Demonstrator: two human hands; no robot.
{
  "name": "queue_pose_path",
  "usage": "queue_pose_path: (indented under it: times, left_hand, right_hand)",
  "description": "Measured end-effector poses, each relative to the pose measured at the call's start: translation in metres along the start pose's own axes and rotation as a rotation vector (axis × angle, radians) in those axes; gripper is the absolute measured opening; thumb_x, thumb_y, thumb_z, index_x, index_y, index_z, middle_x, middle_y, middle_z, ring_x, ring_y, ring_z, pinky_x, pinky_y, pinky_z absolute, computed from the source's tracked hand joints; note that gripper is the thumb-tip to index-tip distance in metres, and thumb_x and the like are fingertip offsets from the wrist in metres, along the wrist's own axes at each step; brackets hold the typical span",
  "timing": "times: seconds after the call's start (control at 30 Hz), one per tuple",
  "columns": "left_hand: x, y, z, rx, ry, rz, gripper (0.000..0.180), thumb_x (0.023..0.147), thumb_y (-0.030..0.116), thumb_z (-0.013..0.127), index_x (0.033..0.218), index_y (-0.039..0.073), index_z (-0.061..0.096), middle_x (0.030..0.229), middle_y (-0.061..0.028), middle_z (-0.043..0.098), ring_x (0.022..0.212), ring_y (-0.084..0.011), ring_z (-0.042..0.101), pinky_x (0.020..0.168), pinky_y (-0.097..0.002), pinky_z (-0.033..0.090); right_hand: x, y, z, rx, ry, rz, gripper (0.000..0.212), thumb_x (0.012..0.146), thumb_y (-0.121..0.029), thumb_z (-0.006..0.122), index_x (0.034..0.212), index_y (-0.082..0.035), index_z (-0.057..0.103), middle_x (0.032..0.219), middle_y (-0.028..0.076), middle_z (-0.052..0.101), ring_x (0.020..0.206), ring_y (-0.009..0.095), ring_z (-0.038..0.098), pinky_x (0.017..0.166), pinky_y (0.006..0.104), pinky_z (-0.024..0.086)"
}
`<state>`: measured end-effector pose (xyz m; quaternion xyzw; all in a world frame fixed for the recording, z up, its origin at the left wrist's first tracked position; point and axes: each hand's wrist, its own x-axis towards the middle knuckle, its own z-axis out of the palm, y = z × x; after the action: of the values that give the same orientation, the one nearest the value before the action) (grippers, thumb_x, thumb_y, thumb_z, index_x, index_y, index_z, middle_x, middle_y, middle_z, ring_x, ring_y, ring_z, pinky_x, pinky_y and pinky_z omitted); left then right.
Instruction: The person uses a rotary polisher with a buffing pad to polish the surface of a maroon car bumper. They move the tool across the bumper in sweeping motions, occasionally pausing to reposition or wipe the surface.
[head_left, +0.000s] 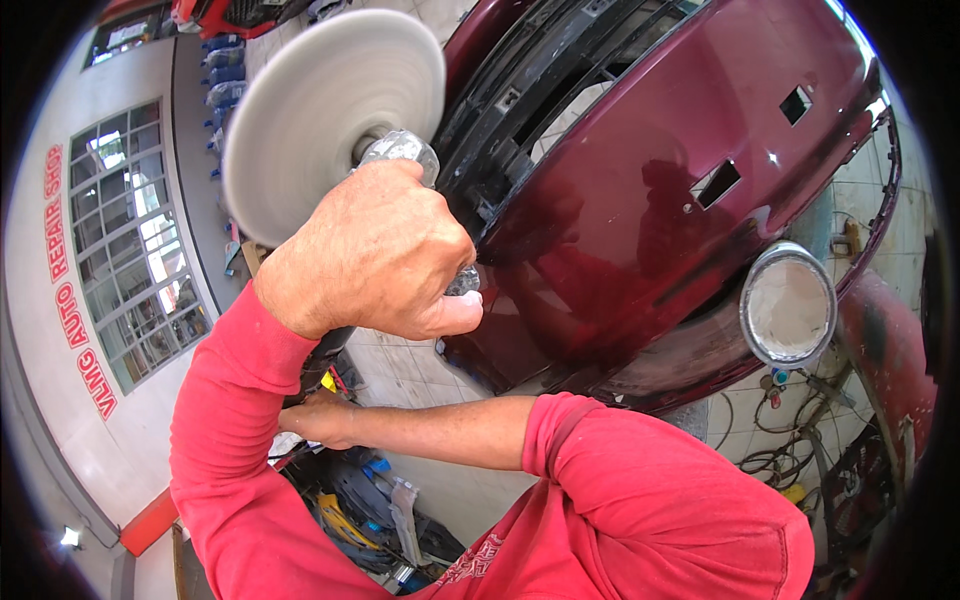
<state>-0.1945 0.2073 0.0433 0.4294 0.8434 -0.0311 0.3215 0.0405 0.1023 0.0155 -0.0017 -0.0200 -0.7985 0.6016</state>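
A power polisher [400,150] is raised up at the upper left, its front end wrapped in clear, crinkled covering. Its round white pad [290,130] is smeared by spinning and stands apart from the glossy maroon car bumper [620,220]. My left hand [375,255] is closed round the polisher's front end, knuckles up and thumb toward the bumper. Lower down, my right hand [322,418] reaches across under my left arm and grips the dark rear body of the polisher. My left sleeve hides part of that hand's fingers.
A round metal can [788,305] with beige matter in it is beside the bumper at the right. Hoses [780,450] lie coiled on the tiled floor. Bags and tools [375,510] are piled below my arms. A white wall with a barred window [130,240] runs along the left.
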Motion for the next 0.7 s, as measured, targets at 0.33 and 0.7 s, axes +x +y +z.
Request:
queue_pose_path:
  times: [0.33,0.7]
  left_hand:
    - [0.049,-0.002,-0.03,0.0,0.01,0.02,0.033,0.069,0.035,0.068,0.055,0.005,0.067,0.051,-0.0202,0.055,0.053,-0.0403,0.056,0.063,-0.0455,0.049]
    - [0.112,-0.011,-0.072,0.065,0.0,0.065,0.035,0.071,0.036,0.068,0.058,0.003,0.07,0.054,-0.0224,0.057,0.056,-0.0431,0.061,0.062,-0.0478,0.054]
  right_hand:
    - [-0.052,-0.08,0.009,0.001,0.05,-0.029,0.027,0.085,-0.009,0.078,0.112,-0.005,0.076,0.103,0.004,0.077,0.095,0.015,0.07,0.084,0.0349,0.057]
    - [-0.066,-0.133,0.008,0.107,0.024,-0.224,0.027,0.082,-0.007,0.079,0.109,-0.004,0.076,0.097,0.004,0.077,0.089,0.015,0.07,0.082,0.0334,0.056]
